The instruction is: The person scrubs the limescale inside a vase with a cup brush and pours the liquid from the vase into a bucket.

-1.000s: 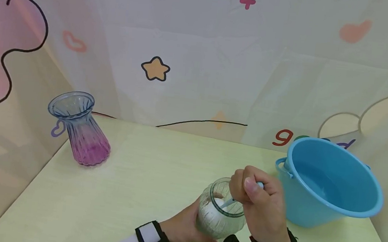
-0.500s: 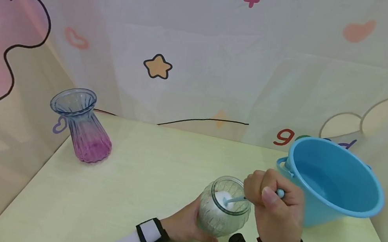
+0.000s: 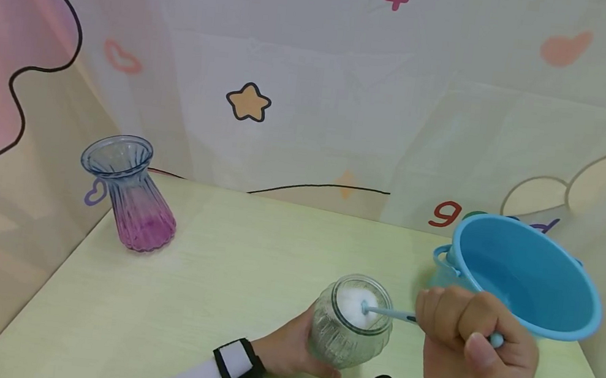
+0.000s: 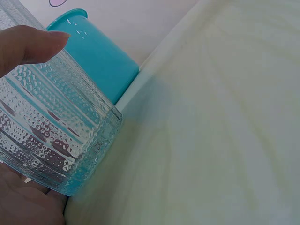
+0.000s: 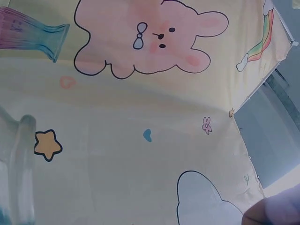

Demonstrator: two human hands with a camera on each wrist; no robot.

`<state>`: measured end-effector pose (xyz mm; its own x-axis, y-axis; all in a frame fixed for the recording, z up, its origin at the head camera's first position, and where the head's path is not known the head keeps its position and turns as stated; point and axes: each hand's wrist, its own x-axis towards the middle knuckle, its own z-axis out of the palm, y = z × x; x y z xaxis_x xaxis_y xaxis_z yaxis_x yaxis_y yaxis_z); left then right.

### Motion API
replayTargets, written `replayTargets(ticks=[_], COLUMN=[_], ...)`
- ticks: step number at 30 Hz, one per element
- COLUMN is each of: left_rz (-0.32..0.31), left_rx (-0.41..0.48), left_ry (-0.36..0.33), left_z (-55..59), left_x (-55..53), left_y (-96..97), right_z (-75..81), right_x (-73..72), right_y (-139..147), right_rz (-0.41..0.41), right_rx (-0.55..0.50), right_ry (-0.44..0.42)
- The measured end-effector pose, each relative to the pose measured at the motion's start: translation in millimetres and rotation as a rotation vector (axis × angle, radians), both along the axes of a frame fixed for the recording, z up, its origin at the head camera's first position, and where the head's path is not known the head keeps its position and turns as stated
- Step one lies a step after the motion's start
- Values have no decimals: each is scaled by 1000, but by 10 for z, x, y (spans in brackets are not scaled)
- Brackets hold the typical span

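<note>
The left hand [image 3: 291, 346] grips the jar [image 3: 344, 344] forward of the worktop [image 3: 218, 254] back edge, the right hand [image 3: 476, 355] is clamped on the brush [image 3: 392, 313], and work appears partway: sponge [image 3: 352, 298] inside, not yet out.

The worktop [image 3: 217, 266] scene counts one vase [image 3: 143, 206], one bucket [image 3: 529, 277], one jar [image 3: 345, 342], one brush [image 3: 392, 313] and two hands [image 3: 291, 346] [image 3: 476, 355].

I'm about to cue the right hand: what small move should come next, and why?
Probably ease the slim light-blue handle gently outward: the right hand grips it, its soft-looking white head appears to sit high inside the clear ribbed-glass jar, and the left hand holds that jar.
</note>
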<state>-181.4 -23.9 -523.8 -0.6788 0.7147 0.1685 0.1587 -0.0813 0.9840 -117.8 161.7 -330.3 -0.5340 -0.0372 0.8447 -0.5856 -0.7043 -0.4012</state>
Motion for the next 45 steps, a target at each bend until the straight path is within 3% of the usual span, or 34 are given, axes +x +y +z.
replayTargets(ticks=[9,17,30,35,42,45], left_rz=[-9,10,19,10,-1,-5], left_rx=[26,4,-30,-1,-35,-40], left_ry=[-10,-35,-37,-56,-37,-43], left_z=[12,24,20,24,21,20], left_x=[-3,13,12,13,5,3], left_y=[-4,-14,-4,-1,-22,-23], right_z=[33,-26,-87,-57,-27,-21], right_x=[-38,-130,-154,-151,-139,-141], right_y=[-94,-203,-284,-296,-305,-303], right_rz=[-48,-188,-333,-342,-322,-308], right_rx=[31,153,479,655,930,975], right_ry=[24,-10,-157,-163,-208,-215])
